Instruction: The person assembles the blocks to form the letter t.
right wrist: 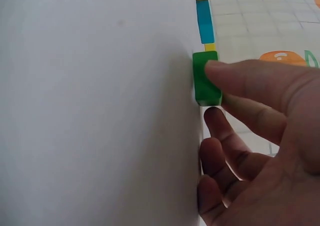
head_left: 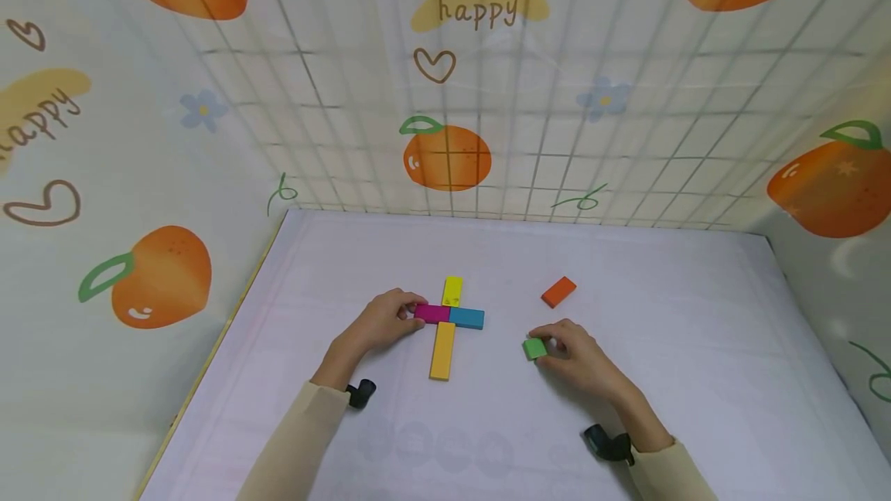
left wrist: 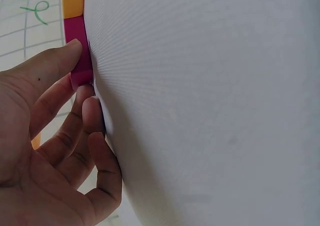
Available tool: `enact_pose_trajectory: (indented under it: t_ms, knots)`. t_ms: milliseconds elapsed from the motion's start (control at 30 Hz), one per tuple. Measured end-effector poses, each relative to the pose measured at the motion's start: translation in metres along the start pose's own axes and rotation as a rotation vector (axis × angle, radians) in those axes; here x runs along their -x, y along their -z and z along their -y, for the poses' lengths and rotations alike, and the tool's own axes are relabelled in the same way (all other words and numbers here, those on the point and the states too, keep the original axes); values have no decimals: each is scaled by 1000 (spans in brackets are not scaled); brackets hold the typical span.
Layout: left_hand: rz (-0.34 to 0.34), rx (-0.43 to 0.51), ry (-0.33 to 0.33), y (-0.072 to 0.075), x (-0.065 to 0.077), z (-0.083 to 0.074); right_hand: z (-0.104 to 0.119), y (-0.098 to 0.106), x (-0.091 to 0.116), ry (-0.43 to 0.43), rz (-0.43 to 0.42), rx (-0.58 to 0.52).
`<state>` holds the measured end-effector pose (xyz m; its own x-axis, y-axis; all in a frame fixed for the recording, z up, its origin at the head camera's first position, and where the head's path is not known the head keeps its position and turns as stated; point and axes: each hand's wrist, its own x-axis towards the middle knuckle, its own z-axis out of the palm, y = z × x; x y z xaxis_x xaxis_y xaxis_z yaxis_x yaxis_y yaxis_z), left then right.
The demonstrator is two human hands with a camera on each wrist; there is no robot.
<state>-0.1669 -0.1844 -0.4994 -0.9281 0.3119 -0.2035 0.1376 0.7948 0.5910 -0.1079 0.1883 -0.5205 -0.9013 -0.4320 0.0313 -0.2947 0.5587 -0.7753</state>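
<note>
Near the middle of the white table, a magenta block [head_left: 433,314] lies end to end with a blue block [head_left: 467,318]. Above their meeting point is a yellow block [head_left: 452,291], and below it a longer orange-yellow block [head_left: 442,351], together forming a cross. The left hand [head_left: 384,319] pinches the magenta block's outer end between thumb and finger. To the right of the cross, the right hand [head_left: 574,356] holds a green block [right wrist: 202,81] by its sides, thumb on the near face. An orange-red block [head_left: 559,292] lies by itself behind the right hand.
A white cloth covers the table [head_left: 334,253]. Behind it and at the sides hang curtains [head_left: 362,138] printed with oranges, hearts and "happy". Black wrist cameras [head_left: 607,443] are worn on both forearms.
</note>
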Motion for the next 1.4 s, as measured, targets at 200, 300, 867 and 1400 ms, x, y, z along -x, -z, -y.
enact_pose_trajectory:
  t_ms: [200, 300, 867, 1400]
  knots:
    - [-2, 1, -6, 0, -1, 0, 0, 0, 1, 0, -5, 25]
    - [-5, 2, -10, 0, -1, 1, 0, 1, 1, 5, -6, 29]
    - [-4, -8, -35, 1, -1, -1, 14, -14, 0, 43, 5, 38]
    - [4, -3, 2, -1, 0, 1, 43, -45, -8, 16, 77, 15]
